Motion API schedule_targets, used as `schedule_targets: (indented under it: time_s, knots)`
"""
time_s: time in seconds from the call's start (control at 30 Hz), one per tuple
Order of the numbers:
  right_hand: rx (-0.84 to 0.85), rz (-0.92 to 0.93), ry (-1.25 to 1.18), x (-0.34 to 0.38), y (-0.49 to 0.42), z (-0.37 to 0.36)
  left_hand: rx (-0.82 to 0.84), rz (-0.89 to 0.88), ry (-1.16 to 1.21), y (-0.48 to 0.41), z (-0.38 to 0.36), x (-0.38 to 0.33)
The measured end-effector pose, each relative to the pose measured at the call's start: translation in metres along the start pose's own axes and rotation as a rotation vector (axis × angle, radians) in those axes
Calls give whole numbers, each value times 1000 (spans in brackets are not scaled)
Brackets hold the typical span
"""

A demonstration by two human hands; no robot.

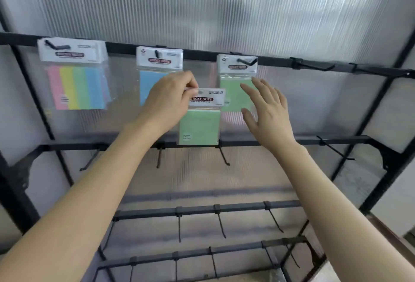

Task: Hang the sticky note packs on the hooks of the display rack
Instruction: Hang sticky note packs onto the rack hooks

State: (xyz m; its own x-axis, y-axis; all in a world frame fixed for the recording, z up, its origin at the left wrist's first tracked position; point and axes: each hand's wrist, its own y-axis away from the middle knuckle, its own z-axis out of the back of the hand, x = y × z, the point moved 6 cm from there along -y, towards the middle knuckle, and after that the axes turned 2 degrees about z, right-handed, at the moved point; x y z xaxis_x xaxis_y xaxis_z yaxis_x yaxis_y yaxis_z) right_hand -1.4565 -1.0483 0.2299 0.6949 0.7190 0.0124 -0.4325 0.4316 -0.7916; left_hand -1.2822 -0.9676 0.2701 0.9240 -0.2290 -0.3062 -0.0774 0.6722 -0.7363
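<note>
Head view, looking up at a black metal display rack (381, 142) backed by ribbed translucent plastic sheeting (202, 12). Pinched at the top-left corner of its white header card by thumb and curled fingers of the left hand (167, 99): a green sticky note pack in a clear sleeve (199, 124), held in the air in front of the top row, between the hung blue sticky note pack (150, 86) and the hung green sticky note pack (235, 93), on no hook yet. Just beside its right edge, the right hand (267, 111), fingers straight and spread, holding nothing.

Likely trouble from here: swinging or twisting from a one-corner pinch, putting the small hang hole (200, 91) off line with a hook tip. Could slip free altogether, with so little card under the fingertips. Could also snag on the upturned end of the bare black hook (314, 66) on the top rail and tear the hole. Risk too of the spread right hand brushing the hung green pack and nudging it off.

Readable: "STICKY NOTE" in white capitals on a dark banner across the held pack's header; finer print beneath and at top right too small to make out. Similar banners on the three hung headers, including the striped pink, yellow, green and blue pack (75, 86) far left, blurred past reading.
</note>
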Motion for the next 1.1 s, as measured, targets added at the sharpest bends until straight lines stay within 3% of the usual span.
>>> schedule_targets:
  time_s: [0.3,0.6,1.1]
  knots:
    - [-46,46,-38,-69,7,24,-128,-79,66,-45,-28,-63]
    - [-100,116,-122,-79,5,30,-221,-30,2,-62,-30,-85]
    - [-83,102,-172,-88,10,24,-138,162,-37,-75,-52,-55]
